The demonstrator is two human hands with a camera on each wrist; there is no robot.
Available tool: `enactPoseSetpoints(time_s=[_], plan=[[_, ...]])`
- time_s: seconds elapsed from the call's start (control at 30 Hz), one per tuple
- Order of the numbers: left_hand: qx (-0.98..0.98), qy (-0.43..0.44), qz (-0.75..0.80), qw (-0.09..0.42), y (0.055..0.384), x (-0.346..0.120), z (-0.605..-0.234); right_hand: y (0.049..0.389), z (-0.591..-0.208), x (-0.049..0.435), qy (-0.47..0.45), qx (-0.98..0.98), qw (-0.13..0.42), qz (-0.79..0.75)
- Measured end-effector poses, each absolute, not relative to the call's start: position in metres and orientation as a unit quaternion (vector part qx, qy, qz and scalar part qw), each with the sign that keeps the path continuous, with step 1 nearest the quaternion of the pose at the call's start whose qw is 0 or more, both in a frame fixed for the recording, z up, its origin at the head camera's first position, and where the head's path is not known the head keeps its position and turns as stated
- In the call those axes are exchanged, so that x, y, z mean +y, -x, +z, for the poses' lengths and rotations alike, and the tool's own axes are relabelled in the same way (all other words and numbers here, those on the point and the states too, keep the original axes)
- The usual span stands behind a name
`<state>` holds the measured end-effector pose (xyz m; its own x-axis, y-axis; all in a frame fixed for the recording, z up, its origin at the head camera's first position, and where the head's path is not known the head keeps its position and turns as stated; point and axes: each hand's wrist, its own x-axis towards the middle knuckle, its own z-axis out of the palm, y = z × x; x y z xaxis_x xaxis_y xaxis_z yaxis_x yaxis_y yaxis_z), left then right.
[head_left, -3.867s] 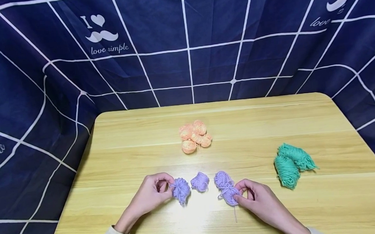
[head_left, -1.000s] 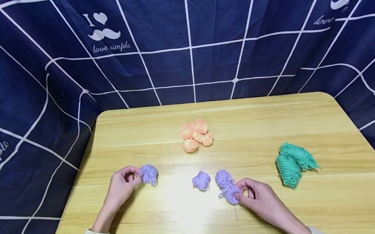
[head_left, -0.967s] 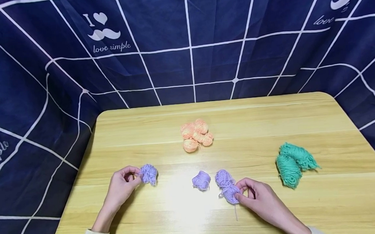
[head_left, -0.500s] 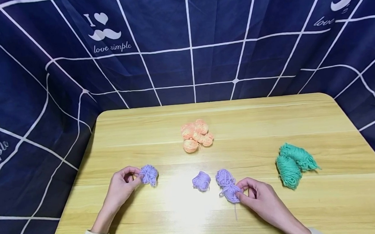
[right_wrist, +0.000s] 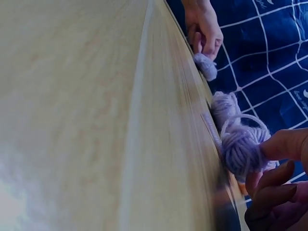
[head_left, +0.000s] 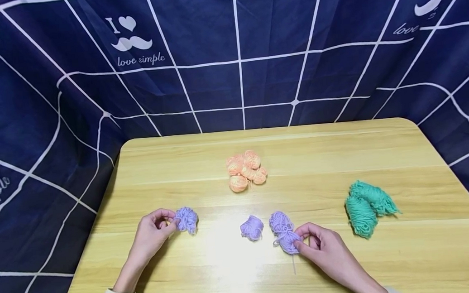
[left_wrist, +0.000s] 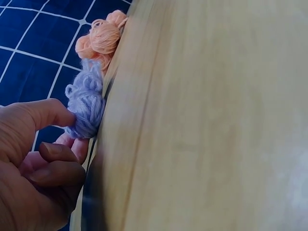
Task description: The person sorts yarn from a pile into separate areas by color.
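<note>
My left hand (head_left: pixel 152 234) pinches a small purple yarn bundle (head_left: pixel 187 219) between thumb and fingertips, on the left part of the table. In the left wrist view this purple yarn (left_wrist: pixel 86 103) shows loose loops on top. With my right hand (head_left: pixel 325 251) I pinch the lower end of a longer purple yarn skein (head_left: pixel 283 231), tied round its middle, a loose strand trailing toward me. Between the two hands lies a third, short purple yarn piece (head_left: pixel 251 227), untouched and close to the skein's left side.
Several peach yarn balls (head_left: pixel 238 183) sit clustered at the middle back of the wooden table (head_left: pixel 170 169). Two green yarn skeins (head_left: pixel 362 214) lie together at the right. Dark blue cloth (head_left: pixel 270 80) with white lines hangs behind and at both sides.
Since the earliest frame, my left hand has carried its purple yarn bundle to the left and slightly back, away from the middle piece. Over the last second both hands stay nearly still.
</note>
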<state>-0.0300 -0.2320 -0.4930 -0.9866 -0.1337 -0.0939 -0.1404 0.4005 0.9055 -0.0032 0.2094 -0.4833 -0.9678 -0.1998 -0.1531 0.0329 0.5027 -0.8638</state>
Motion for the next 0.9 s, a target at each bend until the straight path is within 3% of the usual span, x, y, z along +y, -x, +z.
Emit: enactPoseSetpoints(time_s=[0.9], plan=[[0.827, 0.074, 0.557, -0.010, 0.0305, -0.2319, -0.4940, 0.0059, -0.4785, 0.2017, 0.086, 0.848, 0.081, -0.517]])
